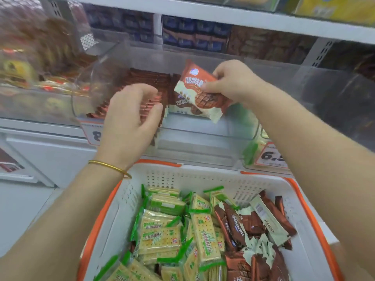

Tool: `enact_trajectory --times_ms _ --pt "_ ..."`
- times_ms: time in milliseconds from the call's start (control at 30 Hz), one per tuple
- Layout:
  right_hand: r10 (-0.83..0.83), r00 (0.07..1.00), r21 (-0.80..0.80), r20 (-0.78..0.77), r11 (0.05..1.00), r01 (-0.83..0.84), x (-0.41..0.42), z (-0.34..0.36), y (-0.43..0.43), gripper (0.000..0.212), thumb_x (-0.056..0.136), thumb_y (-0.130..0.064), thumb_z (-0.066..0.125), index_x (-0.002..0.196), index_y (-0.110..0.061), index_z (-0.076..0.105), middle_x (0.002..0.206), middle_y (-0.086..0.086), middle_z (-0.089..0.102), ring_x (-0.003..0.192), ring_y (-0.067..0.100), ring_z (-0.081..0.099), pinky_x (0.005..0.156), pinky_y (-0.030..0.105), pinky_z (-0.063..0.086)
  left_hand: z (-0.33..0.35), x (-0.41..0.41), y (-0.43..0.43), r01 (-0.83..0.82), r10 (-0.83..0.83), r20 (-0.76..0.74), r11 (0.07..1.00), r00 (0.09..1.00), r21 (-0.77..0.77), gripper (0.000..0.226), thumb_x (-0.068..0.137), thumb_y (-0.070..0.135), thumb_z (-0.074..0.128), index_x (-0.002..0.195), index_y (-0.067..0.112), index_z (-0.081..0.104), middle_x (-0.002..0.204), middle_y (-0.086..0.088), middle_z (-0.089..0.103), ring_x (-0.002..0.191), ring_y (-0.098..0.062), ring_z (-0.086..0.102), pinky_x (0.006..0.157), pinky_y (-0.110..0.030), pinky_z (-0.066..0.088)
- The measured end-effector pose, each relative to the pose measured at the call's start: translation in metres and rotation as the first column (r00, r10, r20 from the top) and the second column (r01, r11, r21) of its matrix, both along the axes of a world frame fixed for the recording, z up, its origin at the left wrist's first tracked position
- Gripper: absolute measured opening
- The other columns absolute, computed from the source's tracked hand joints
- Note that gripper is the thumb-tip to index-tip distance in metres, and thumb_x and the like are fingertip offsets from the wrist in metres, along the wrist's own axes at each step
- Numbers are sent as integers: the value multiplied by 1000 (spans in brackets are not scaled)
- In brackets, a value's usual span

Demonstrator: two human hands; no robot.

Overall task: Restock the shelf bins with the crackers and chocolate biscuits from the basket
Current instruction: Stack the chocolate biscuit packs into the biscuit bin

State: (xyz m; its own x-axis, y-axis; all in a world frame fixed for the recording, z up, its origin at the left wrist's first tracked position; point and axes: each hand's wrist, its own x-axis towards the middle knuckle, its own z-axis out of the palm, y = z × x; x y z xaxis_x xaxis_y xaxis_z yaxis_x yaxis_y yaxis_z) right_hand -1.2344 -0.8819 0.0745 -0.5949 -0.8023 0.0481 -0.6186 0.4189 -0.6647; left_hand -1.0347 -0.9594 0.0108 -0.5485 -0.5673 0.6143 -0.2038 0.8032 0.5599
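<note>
My right hand (231, 82) pinches a brown and white chocolate biscuit pack (199, 92) and holds it above the clear shelf bin (203, 136). A row of brown chocolate biscuit packs (148, 82) stands on edge in the left part of that bin. My left hand (132, 116) rests curled against the front of that row, fingers apart. Below, the white basket with an orange rim (300, 199) holds several green cracker packs (162, 230) on the left and brown chocolate biscuit packs (253, 224) on the right.
Price tags (272, 155) hang on the shelf front. A clear bin with other wrapped snacks (30, 82) stands at the left. Dark blue and brown boxes (196, 35) line the back of the shelf. Another shelf (223, 15) runs overhead.
</note>
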Motion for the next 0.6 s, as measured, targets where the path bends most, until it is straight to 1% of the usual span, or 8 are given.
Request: enact_trajectory --times_ms 67,100,133,233,300,400,533,600 --pt "16 973 184 -230 983 28 -13 -17 -24 23 82 -29 73 87 -15 55 92 6 60 80 25 61 70 39 54 -10 -3 -7 -13 50 256 989 966 -144 36 87 39 40 104 15 62 104 -3 63 102 -28 56 89 -40 40" --pt "44 946 254 -322 966 41 -17 -25 -31 24 82 -30 72 90 -18 53 96 4 58 84 25 58 70 37 50 -15 -5 -8 -17 79 337 983 938 -183 40 86 43 36 103 17 63 105 -1 63 104 -29 55 90 -41 37" --pt "73 923 302 -378 952 48 -20 -34 -37 23 83 -30 70 92 -20 51 99 3 57 85 24 57 69 35 47 -17 -7 -7 -28 111 383 976 917 -216 43 87 44 33 102 19 64 106 1 63 107 -28 54 90 -39 33" --pt "126 871 360 -474 931 61 -27 -55 -48 21 85 -29 67 99 -22 53 111 6 58 94 28 57 72 33 43 -21 -8 -5 -47 142 403 971 904 -236 45 88 45 28 100 22 65 107 4 62 109 -25 51 89 -37 27" --pt "107 848 333 -520 939 86 -29 -64 -54 29 86 -29 67 108 -16 53 117 11 54 101 31 56 78 35 43 -21 -8 -7 -44 137 408 972 903 -230 48 87 47 26 99 21 65 105 3 62 107 -25 51 88 -36 27" --pt "41 830 277 -556 951 139 -28 -70 -59 41 85 -31 69 115 -11 50 123 14 49 107 34 53 85 40 44 -21 -9 -6 -53 149 415 971 898 -234 47 88 45 26 96 22 66 104 4 62 106 -24 51 87 -34 24" --pt "27 707 247 -707 946 210 -27 -71 -63 52 81 -39 72 119 -10 51 127 14 50 120 34 42 91 43 40 -19 -10 -3 -69 170 414 966 894 -249 43 89 42 28 94 23 66 103 6 62 105 -22 51 84 -33 24" --pt "30 685 238 -728 948 212 -27 -71 -66 55 80 -40 72 121 -10 51 127 14 50 120 35 42 94 44 39 -19 -11 -2 -69 167 416 968 894 -240 43 89 42 28 95 23 66 103 6 62 105 -22 51 84 -34 25"
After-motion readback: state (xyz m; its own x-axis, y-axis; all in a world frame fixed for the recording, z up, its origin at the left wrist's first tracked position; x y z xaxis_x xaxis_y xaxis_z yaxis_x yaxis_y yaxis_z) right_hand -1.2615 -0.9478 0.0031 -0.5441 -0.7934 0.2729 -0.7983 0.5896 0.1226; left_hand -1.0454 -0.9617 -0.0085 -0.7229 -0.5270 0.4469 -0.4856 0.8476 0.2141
